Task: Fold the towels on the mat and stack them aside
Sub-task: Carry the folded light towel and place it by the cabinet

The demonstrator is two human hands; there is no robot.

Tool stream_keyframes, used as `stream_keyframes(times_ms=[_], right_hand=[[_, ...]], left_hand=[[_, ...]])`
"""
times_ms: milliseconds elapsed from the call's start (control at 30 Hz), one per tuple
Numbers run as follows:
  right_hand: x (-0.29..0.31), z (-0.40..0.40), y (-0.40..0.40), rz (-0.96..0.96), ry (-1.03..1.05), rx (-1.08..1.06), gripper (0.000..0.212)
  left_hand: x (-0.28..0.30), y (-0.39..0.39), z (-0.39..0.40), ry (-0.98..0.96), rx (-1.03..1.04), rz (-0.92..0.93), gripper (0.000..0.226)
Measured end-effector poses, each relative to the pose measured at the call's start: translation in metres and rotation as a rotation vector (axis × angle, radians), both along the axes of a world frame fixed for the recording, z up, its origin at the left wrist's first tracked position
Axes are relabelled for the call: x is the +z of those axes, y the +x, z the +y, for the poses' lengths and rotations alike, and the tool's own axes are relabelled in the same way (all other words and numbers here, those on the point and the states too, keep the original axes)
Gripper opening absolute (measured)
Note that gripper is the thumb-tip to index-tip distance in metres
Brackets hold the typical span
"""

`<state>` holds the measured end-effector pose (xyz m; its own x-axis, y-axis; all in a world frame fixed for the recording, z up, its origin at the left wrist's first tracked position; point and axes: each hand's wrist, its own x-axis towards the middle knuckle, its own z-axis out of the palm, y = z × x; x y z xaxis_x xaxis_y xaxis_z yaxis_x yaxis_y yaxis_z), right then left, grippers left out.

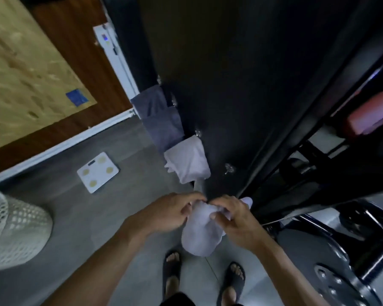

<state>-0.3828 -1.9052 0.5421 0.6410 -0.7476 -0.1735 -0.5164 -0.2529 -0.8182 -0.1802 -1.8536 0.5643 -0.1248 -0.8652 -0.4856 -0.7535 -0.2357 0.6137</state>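
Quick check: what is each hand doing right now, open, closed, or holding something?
Left hand: fingers curled on the top edge of the white towel, gripping it.
Right hand: pinching the same white towel at its top.

Both hands grip a white towel [205, 230] at its top edge, the left hand [173, 212] at its nine o'clock, the right hand [234, 219] at its three; the cloth hangs bunched above two sandalled feet [171, 271]. At twelve o'clock a second white towel [187, 161] and a grey towel [160, 120] hang on a black panel [241, 85]. A scale [97, 172] lies at ten o'clock, a mesh basket [11, 228] at nine.
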Motion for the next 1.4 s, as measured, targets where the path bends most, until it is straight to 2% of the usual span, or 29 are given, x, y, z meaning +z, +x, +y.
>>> stream_keyframes(times_ms=[67,167,300,467,567,700,933,1000,1067,1100,1133,1200,1233,1300,1400], right_hand=[[-0.005,-0.009,0.005,-0.041,0.080,-0.105,0.014],[-0.016,-0.012,0.013,-0.150,0.181,-0.396,0.016],[-0.027,-0.002,0.028,-0.228,0.189,-0.816,0.006],[-0.036,-0.009,0.052,-0.290,0.135,-1.098,0.013],[-0.052,-0.017,0.064,-0.330,0.159,-1.261,0.010],[-0.076,-0.021,0.077,-0.371,0.307,-1.420,0.010],[-0.089,-0.037,0.086,-0.524,0.445,-1.538,0.016],[-0.094,-0.037,0.088,-0.463,0.462,-1.596,0.012],[-0.101,-0.033,0.092,-0.360,0.388,-1.681,0.028],[-0.102,-0.031,0.094,-0.297,0.318,-1.704,0.033],[-0.103,-0.029,0.097,-0.253,0.228,-1.692,0.031],[-0.099,-0.027,0.103,-0.227,0.110,-1.612,0.011],[-0.097,-0.026,0.105,-0.246,0.107,-1.582,0.013],[-0.092,-0.020,0.108,-0.296,0.162,-1.491,0.024],[-0.098,-0.009,0.109,-0.362,0.215,-1.364,0.019]], left_hand=[[-0.008,0.012,-0.033,-0.007,-0.180,-0.052,0.030],[-0.026,0.029,-0.077,0.038,-0.265,0.088,0.013],[-0.038,0.034,-0.114,0.158,-0.111,0.353,0.014],[-0.048,0.016,-0.143,0.238,0.062,0.535,0.017],[-0.060,0.012,-0.153,0.336,0.172,0.659,0.016],[-0.085,0.010,-0.155,0.405,0.308,0.607,0.022],[-0.104,-0.003,-0.160,0.463,0.400,0.643,0.016],[-0.109,-0.006,-0.154,0.368,0.470,0.608,0.011],[-0.116,-0.008,-0.143,0.164,0.567,0.546,0.004],[-0.119,-0.009,-0.138,0.046,0.570,0.502,0.008],[-0.119,-0.010,-0.134,-0.049,0.531,0.452,0.011],[-0.117,-0.014,-0.125,-0.150,0.432,0.375,0.021],[-0.115,-0.015,-0.122,-0.174,0.390,0.348,0.025],[-0.110,-0.014,-0.114,-0.165,0.324,0.349,0.021],[-0.107,-0.006,-0.108,-0.083,0.211,0.421,0.009]])
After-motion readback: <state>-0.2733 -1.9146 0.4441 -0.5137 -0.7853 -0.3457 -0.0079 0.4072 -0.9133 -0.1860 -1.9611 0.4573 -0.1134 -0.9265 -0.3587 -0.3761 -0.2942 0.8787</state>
